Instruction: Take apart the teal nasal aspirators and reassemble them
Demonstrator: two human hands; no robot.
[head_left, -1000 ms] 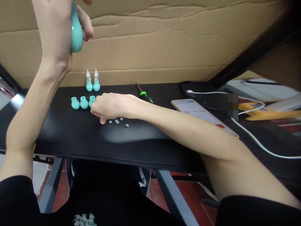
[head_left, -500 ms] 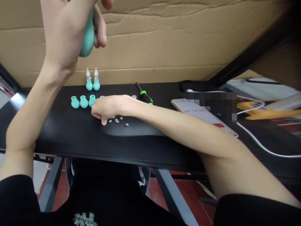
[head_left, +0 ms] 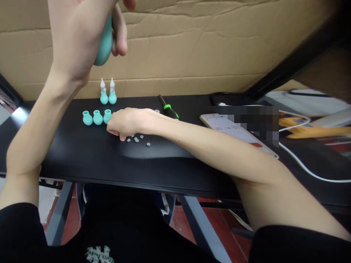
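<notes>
My left hand (head_left: 79, 33) is raised high near the camera, its fingers curled round a teal squeeze bulb (head_left: 104, 47) whose upper end is out of view. Down on the black table, my right hand (head_left: 124, 122) is closed, its fingertips bent down at the row of teal bulbs and small clear discs; what it holds, if anything, is hidden. Open-necked teal bulbs (head_left: 98, 118) stand in a row to its left. Small clear discs (head_left: 136, 140) lie scattered just below it. Behind the row stand two bulbs with white nozzle tips (head_left: 112, 91).
A screwdriver (head_left: 168, 109) with a black and green handle lies past my right wrist. Right of it is a phone (head_left: 236, 133) showing a timer, with a white cable (head_left: 307, 171) beyond. A cardboard sheet (head_left: 192, 47) stands along the back of the black table (head_left: 90, 157).
My right thumb has drawn up slightly toward the other fingers. My left hand has shifted a little to the right with the bulb in it.
</notes>
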